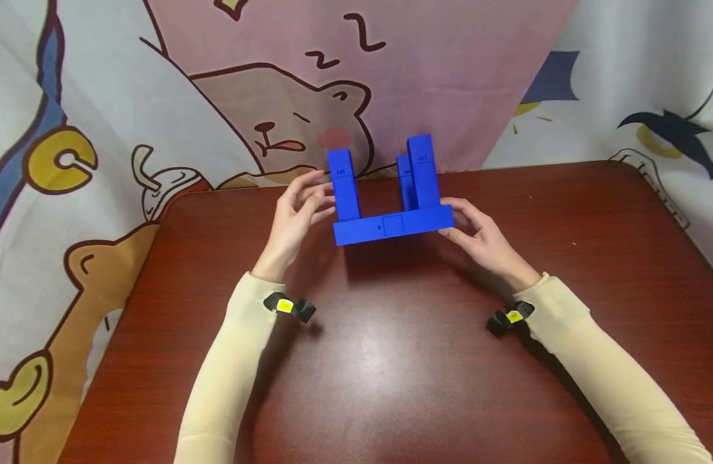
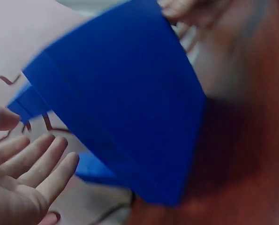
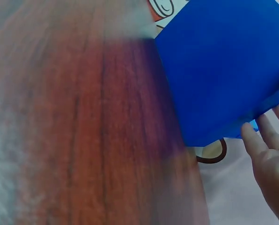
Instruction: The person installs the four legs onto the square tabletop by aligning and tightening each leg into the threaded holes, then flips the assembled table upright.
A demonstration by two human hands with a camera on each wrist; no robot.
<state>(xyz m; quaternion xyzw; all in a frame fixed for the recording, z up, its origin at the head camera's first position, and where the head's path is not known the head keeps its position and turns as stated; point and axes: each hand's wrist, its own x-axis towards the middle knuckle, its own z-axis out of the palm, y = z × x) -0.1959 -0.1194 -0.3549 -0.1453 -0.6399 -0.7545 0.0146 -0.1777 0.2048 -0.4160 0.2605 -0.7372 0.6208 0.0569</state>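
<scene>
A blue blocky piece (image 1: pixel 393 225), with a flat base bar and several upright bars bearing small printed numbers, is over the far part of the table. My right hand (image 1: pixel 485 241) holds the right end of the base, thumb near its lower edge and fingers behind. In the right wrist view the fingers (image 3: pixel 254 139) lie along the side of the blue piece. Beside the left upright is my left hand (image 1: pixel 295 216). The left wrist view shows its fingers (image 2: pixel 48 168) extended and spread, palm up, with a gap to the broad blue face.
The dark reddish-brown wooden table (image 1: pixel 368 361) lies beneath both arms. Behind it hangs a cartoon-printed cloth (image 1: pixel 467 71), close to the table's back edge. Black wrist straps with small devices (image 1: pixel 303 310) sit on both cream sleeves.
</scene>
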